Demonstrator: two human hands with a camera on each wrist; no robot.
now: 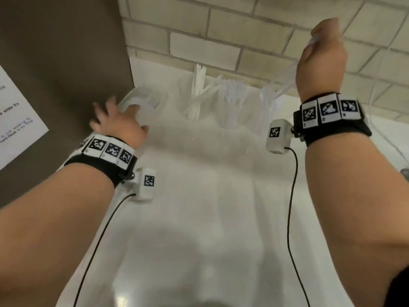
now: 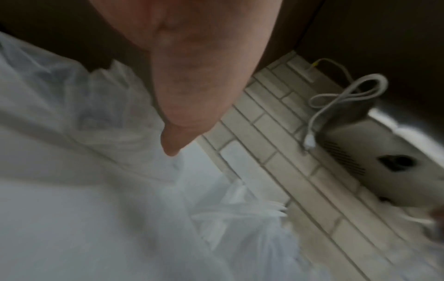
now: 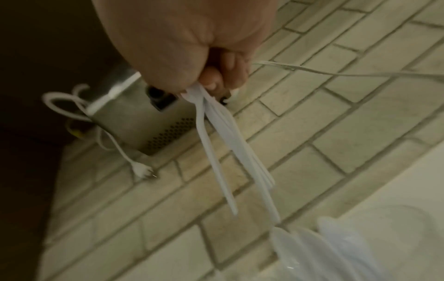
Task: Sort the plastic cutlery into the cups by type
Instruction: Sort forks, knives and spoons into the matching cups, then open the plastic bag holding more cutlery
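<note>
1. Right hand (image 1: 321, 56) is raised high against the brick wall (image 1: 243, 29), fingers curled tight round a bundle of clear spoons (image 3: 228, 152). The handles hang down toward the rightmost cup (image 1: 269, 105), and the bowls are bunched in the fist. That looks like lining them up for a drop.
2. Three clear cups stand in a row at the back of the white counter (image 1: 199, 218). The knife cup (image 1: 194, 103) has blades fanning upward and the fork cup (image 1: 234, 100) shows tines on top, so each type has its home.
3. Left hand (image 1: 115, 120) is low and blurred, fingers spread wide, gripping nothing. It reaches toward a clear plastic bag (image 1: 141, 98) at the counter's back left. Whether it touches the bag I cannot tell.
4. A silver appliance (image 3: 144, 121) with a loose white cord sits off to the side, out of play.
</note>
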